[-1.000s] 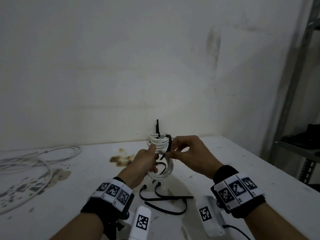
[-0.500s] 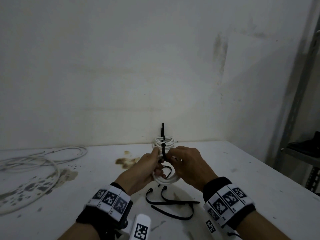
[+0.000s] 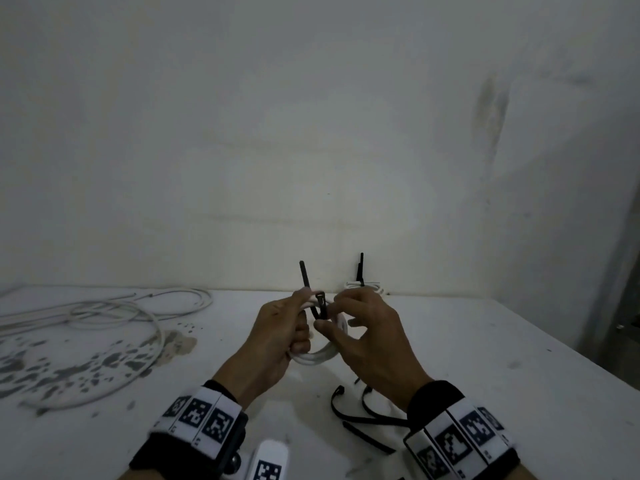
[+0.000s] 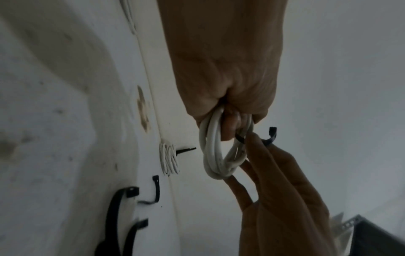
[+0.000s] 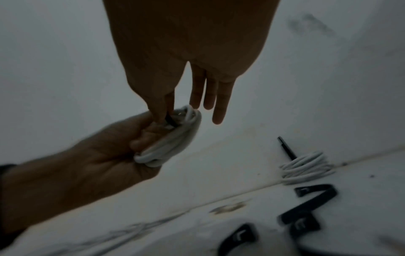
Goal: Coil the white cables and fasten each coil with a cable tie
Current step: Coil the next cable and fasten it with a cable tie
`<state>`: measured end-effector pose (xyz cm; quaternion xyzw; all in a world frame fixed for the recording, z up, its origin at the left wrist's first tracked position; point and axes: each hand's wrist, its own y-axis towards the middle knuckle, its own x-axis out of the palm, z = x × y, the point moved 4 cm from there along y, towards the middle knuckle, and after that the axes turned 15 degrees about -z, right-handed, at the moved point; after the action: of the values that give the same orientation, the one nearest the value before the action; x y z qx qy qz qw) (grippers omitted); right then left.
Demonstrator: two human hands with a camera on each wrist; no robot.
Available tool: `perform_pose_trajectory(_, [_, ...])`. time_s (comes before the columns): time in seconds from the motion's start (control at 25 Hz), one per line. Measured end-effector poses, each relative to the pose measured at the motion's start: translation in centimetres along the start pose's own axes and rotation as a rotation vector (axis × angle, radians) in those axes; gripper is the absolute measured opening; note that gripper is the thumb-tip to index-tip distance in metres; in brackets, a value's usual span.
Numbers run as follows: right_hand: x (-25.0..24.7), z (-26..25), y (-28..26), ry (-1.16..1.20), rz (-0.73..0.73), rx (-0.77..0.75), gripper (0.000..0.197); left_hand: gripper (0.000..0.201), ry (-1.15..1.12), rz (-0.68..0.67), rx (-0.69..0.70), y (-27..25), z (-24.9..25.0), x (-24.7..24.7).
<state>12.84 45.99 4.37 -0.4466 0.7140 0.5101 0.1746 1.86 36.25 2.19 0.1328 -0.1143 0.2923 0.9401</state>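
Note:
My left hand [image 3: 277, 337] grips a small white cable coil [image 3: 317, 356] above the table, fingers curled through its loop [image 4: 215, 155]. A black cable tie [image 3: 320, 304] wraps the coil's top; its tail [image 3: 304, 277] sticks up behind my left fingers. My right hand [image 3: 360, 327] pinches the tie between thumb and forefinger [image 5: 168, 119], its other fingers held straight. A finished coil [image 3: 363, 287] with a tie tail upright stands against the wall. Loose white cable [image 3: 114, 320] sprawls at the left.
Spare black cable ties [image 3: 367, 417] lie on the white table [image 3: 485, 375] under my right wrist. Dark stains [image 3: 69, 368] mark the left of the table. A metal shelf frame [image 3: 620, 271] stands at the right edge.
The tie's tail, earlier out of sight, now stands up past my left fingers. Both hands stay together on the coil, held slightly higher and nearer me.

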Motion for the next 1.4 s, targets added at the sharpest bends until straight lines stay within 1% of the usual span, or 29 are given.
perform_pose_trajectory(0.08, [1.5, -1.3, 0.5, 0.024, 0.019, 0.021, 0.009, 0.03, 0.045, 0.053, 0.021, -0.3, 0.7, -2.0])
perform_pose_trajectory(0.16, [2.9, -2.9, 1.2, -0.009, -0.015, 0.018, 0.015, 0.027, 0.109, 0.08, 0.026, -0.9, 1.4, -3.3])
perform_pose_trajectory(0.24, [4.0, -4.3, 1.8, -0.065, -0.061, -0.039, 0.028, 0.025, 0.111, 0.13, 0.023, -1.4, 2.0, -4.6])
perform_pose_trajectory(0.28, [4.3, -5.0, 2.0, -0.069, -0.063, -0.074, 0.029, 0.024, 0.099, 0.15, 0.029, -1.6, 2.3, -5.2])
perform_pose_trajectory(0.32, [4.4, -5.5, 2.3, -0.04, -0.048, -0.088, 0.025, 0.024, 0.091, 0.157, 0.046, -1.7, 2.7, -5.7])
perform_pose_trajectory(0.36, [4.2, -5.8, 2.5, 0.033, -0.024, -0.068, 0.018, 0.024, 0.089, 0.153, 0.068, -1.9, 3.1, -6.0])
perform_pose_trajectory(0.4, [4.0, -5.9, 2.8, 0.15, 0.001, -0.013, 0.014, 0.024, 0.103, 0.14, 0.09, -2.0, 3.4, -6.3])
perform_pose_trajectory(0.48, [3.5, -5.9, 3.6, 0.427, 0.042, 0.116, 0.016, 0.029, 0.183, 0.087, 0.121, -2.1, 3.8, -6.2])
perform_pose_trajectory(0.52, [3.3, -6.0, 4.0, 0.515, 0.072, 0.163, 0.017, 0.034, 0.236, 0.069, 0.128, -2.1, 3.9, -6.0])
perform_pose_trajectory(0.56, [3.1, -6.0, 4.3, 0.56, 0.101, 0.198, 0.016, 0.037, 0.281, 0.059, 0.13, -2.1, 4.0, -5.8])
perform_pose_trajectory(0.64, [3.3, -6.3, 4.9, 0.607, 0.121, 0.234, 0.009, 0.034, 0.349, 0.062, 0.133, -2.1, 4.3, -5.9])
perform_pose_trajectory(0.68, [3.4, -6.4, 5.2, 0.616, 0.115, 0.237, 0.005, 0.03, 0.382, 0.065, 0.133, -2.1, 4.5, -6.1])
perform_pose_trajectory(0.76, [4.1, -6.4, 5.4, 0.581, 0.094, 0.234, 0.007, 0.024, 0.46, 0.074, 0.121, -2.3, 4.8, -6.5])
perform_pose_trajectory(0.88, [4.7, -6.5, 5.4, 0.458, 0.083, 0.228, 0.01, 0.022, 0.538, 0.069, 0.125, -2.7, 5.2, -6.6])
perform_pose_trajectory(0.96, [5.0, -6.7, 5.4, 0.402, 0.056, 0.241, 0.011, 0.023, 0.563, 0.089, 0.126, -2.7, 5.4, -6.9])
perform_pose_trajectory(1.08, [5.3, -6.9, 5.5, 0.374, 0.012, 0.244, 0.023, 0.025, 0.597, 0.112, 0.128, -2.7, 5.6, -7.5])
perform_pose_trajectory(1.2, [5.2, -7.0, 5.7, 0.38, 0.032, 0.244, 0.023, 0.025, 0.613, 0.105, 0.132, -2.6, 5.7, -7.4])
perform_pose_trajectory(1.32, [5.4, -6.9, 5.6, 0.352, 0.091, 0.246, 0.022, 0.024, 0.625, 0.101, 0.136, -2.5, 5.7, -7.5])
perform_pose_trajectory(1.4, [5.8, -6.7, 5.4, 0.344, 0.094, 0.261, 0.023, 0.023, 0.642, 0.101, 0.136, -2.4, 5.7, -7.7])
